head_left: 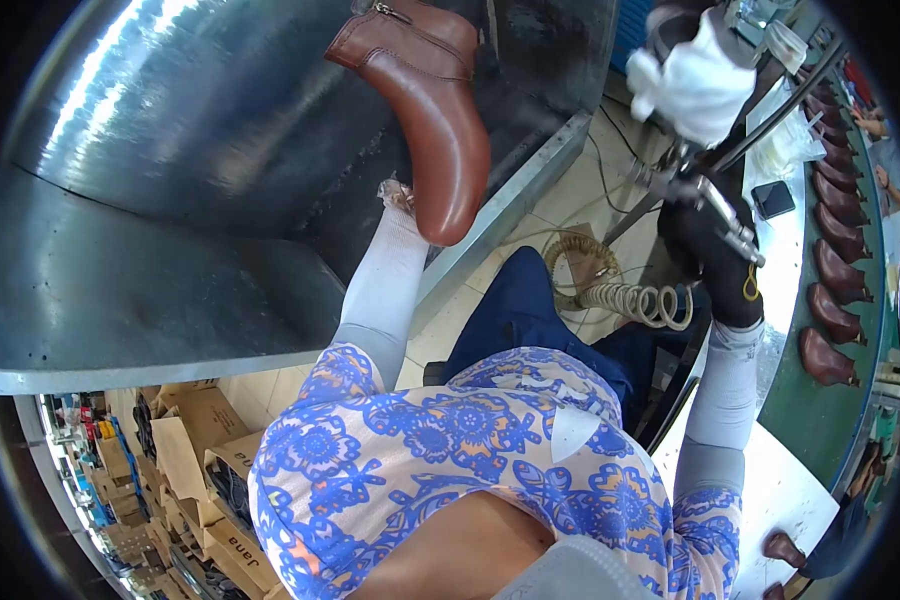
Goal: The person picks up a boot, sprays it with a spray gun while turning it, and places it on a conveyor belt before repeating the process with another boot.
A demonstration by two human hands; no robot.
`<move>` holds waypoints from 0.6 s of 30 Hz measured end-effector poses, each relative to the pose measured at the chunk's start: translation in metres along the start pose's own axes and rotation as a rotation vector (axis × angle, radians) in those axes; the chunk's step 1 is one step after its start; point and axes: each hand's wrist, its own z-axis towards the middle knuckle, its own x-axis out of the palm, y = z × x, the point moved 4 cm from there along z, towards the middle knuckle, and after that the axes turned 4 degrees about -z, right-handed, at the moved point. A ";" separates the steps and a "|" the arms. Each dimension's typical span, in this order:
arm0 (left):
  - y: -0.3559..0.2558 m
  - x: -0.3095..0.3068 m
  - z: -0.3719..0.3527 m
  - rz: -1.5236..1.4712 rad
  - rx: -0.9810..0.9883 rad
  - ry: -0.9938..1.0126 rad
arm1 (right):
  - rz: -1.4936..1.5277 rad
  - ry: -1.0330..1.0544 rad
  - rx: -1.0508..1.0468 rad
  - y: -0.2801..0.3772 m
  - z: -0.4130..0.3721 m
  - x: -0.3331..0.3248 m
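A brown leather ankle boot (435, 130) with a side zip is held up inside the metal booth, its toe pointing down towards me. My left hand (395, 194), below a white sleeve, is at the boot's far side. Most of it is hidden behind the leather, so its fingers do not show. In a black glove, my right hand (705, 245) is closed around a metal spray gun (715, 205). White cloth (705, 85) covers a bulky part at the far end of the gun, to the right of the boot.
Metal booth walls (170, 260) surround the boot. A coiled air hose (638, 300) hangs near my knees. Several brown boots (840, 270) line a green conveyor at the right, beside a white table (785, 475) and a phone (772, 200). Cardboard boxes (205, 440) stand lower left.
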 end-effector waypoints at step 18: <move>-0.066 0.116 0.037 0.443 0.289 -0.429 | -0.236 0.075 -0.420 0.014 -0.027 0.033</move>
